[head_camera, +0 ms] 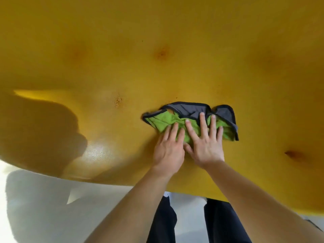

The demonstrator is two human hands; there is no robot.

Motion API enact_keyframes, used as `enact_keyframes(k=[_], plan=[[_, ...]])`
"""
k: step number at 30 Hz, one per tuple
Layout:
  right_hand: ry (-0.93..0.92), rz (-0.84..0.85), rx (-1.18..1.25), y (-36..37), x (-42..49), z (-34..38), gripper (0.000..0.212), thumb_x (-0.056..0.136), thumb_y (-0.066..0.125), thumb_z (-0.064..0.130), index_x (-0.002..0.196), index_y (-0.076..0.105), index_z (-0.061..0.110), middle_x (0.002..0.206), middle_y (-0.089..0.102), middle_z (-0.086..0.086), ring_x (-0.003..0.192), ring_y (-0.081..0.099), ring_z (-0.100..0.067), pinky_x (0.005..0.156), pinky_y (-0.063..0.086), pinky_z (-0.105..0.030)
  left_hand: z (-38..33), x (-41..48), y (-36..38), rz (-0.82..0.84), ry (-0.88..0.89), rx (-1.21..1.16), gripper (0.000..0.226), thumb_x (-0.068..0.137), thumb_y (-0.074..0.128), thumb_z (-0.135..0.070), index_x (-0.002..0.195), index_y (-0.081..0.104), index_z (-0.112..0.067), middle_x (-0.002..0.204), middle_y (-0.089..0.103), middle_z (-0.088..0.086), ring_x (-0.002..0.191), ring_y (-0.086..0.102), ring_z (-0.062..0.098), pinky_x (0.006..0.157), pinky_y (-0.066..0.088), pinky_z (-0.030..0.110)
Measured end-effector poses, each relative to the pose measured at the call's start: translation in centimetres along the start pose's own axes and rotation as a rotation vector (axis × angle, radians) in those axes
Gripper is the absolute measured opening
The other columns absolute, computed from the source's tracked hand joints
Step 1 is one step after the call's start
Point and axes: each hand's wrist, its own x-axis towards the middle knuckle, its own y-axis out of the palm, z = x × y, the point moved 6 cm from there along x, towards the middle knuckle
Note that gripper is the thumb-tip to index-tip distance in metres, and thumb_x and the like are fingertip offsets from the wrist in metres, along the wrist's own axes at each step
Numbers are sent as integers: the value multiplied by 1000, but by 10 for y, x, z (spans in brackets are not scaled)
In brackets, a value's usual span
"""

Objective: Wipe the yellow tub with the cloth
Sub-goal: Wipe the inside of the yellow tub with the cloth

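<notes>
The yellow tub (157, 50) fills most of the head view, its broad smooth surface facing me. A crumpled green and grey cloth (191, 118) with a dark hem lies on it right of centre. Both hands press flat on the cloth side by side: my left hand (169, 148) covers its lower left part, my right hand (205, 142) its middle, fingers spread. Small brown crumbs of dirt (118, 100) sit on the tub to the left of the cloth. Darker dimples (162, 53) mark the surface higher up.
The tub's lower edge (105, 183) curves across the bottom of the view. Below it is a pale floor (43, 207) with my shadow, and my dark trouser legs (222, 223). Another dimple (292, 154) lies at the tub's right.
</notes>
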Motion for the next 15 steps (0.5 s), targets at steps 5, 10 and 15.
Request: enact_keyframes(k=[5,10,15], plan=[[-166,-190,-124,-37,79,-12,76,96,35,67,158,0,41,168,-11,-9,151,-6,-46,109,19,-72,24,59,-19,-143,-19,45,57,90,43,-26,147,40,-20,158,32,6,142,32,37,112,36,49],[-103,-273,-76,-65,109,0,76,98,39,58,159,-2,37,167,-13,-8,151,-11,-45,111,14,-73,45,93,-38,-139,11,130,67,95,47,-27,155,17,-26,165,9,1,150,13,33,118,25,51],[-290,-109,-82,1,33,28,78,98,44,50,159,-1,34,167,-16,-6,152,-14,-39,114,14,-69,44,0,2,6,-25,70,61,90,53,-31,148,39,-18,155,39,6,146,27,31,112,36,48]])
